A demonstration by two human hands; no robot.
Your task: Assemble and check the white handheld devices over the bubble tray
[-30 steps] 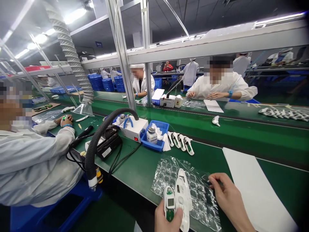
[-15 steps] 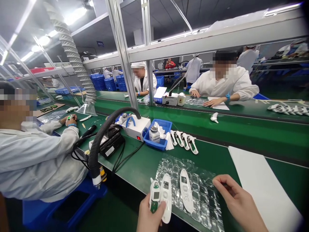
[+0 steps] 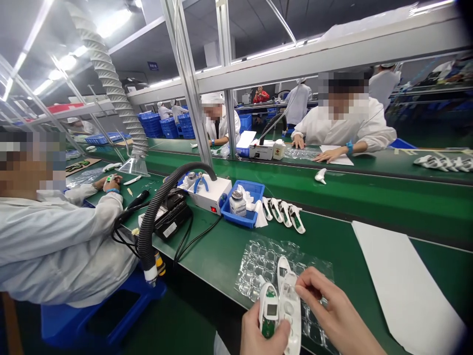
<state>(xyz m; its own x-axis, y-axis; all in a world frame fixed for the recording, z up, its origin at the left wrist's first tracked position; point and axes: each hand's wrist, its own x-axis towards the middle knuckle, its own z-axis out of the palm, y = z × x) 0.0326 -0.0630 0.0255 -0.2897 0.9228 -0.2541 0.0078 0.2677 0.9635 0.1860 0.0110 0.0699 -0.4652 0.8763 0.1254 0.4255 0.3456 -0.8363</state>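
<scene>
My left hand (image 3: 260, 333) is closed round a white thermometer-like housing (image 3: 270, 309) with a small screen and a green circuit board showing. The same hand also grips a long white cover (image 3: 291, 318) with a window and button holes, side by side with the housing. My right hand (image 3: 327, 305) pinches at the upper end of that cover; anything small between its fingertips is hidden from me. Partly behind the held cover, another white cover (image 3: 283, 264) lies on the clear bubble wrap (image 3: 253, 256).
Several open white housings (image 3: 284, 214) lie in a row beside a blue tray (image 3: 244, 221) holding a bottle. White paper (image 3: 391, 276) is at right. A black hose (image 3: 148, 231) arches at left. One white part (image 3: 321, 175) lies on the green belt. Co-workers sit left and opposite.
My left hand has moved right with the housing and cover, now over the bubble wrap. My right hand has come left from the wrap's edge to the held cover's upper end.
</scene>
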